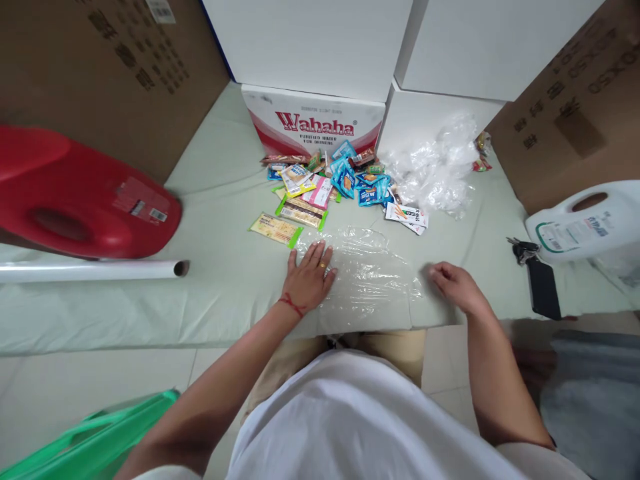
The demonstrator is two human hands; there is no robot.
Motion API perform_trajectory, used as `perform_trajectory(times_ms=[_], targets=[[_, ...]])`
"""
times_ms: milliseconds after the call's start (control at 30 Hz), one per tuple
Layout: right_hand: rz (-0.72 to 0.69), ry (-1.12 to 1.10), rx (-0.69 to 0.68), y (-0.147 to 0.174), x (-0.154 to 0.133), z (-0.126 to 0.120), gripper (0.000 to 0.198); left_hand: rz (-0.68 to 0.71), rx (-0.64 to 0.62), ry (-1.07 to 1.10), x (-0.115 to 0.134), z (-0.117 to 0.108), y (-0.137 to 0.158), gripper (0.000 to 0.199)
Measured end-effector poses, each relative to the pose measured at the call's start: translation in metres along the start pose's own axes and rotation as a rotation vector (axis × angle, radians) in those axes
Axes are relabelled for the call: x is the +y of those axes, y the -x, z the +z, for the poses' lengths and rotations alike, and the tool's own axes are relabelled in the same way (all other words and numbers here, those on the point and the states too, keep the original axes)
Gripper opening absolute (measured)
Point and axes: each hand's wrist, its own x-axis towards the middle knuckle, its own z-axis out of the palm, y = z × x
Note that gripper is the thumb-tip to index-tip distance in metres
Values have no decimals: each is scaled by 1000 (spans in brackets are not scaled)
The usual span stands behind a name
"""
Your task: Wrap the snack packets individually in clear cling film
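A clear plastic bag [367,283] lies flat on the cloth-covered table in front of me. My left hand [311,275] rests on its left part, palm down with fingers stretched out. Just off the bag's right edge, my right hand [456,285] is curled into a loose fist, and no object shows in it. Beyond my left fingertips is a yellow-and-green packaged snack [275,229]. Behind it several more wrapped snacks [345,179] lie in a pile, with white packets [406,215] at its right side.
Crumpled clear bags [437,170] sit right of the snacks, before white boxes and a Wahaha carton [315,123]. On the left are a red jug [85,193] and a white tube [90,270]. At right stand a white jug [590,217], keys [524,251] and a black phone [543,288].
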Motion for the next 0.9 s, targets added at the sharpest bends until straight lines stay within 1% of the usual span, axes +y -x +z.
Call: perform_trajectory(times_ms=[67,133,267,333,367,500,600,667,767,833,900], targets=[[-39,46,93,-21,-15,6,36,-3,-8,-4,0,0,0,60],[-52,58,107,-47,-35,22,37,-1,-14,-9,0,0,-1,60],[10,-34,-46,-93,-70,58,36,8,-12,-21,-1,0,-2,60],[23,-103,-108,-109,-80,63,42,6,-11,-25,-1,0,-1,60],[7,-126,-129,-115,-82,62,42,4,-11,-25,-1,0,-1,60],[-84,-155,-148,-128,-80,41,26,8,-15,-16,-1,0,-1,60],[-48,-158,-130,-128,-79,34,20,17,-26,-17,-1,0,-1,60],[30,-194,-140,-128,-83,38,24,15,-30,-14,-1,0,-1,60],[132,-336,-218,-132,-94,52,34,15,-37,-8,-1,0,-2,60],[134,-410,-220,-139,-102,59,39,17,-40,-8,-1,0,-2,61],[73,-427,-122,-147,-107,62,41,13,-40,-12,-1,0,-2,60]])
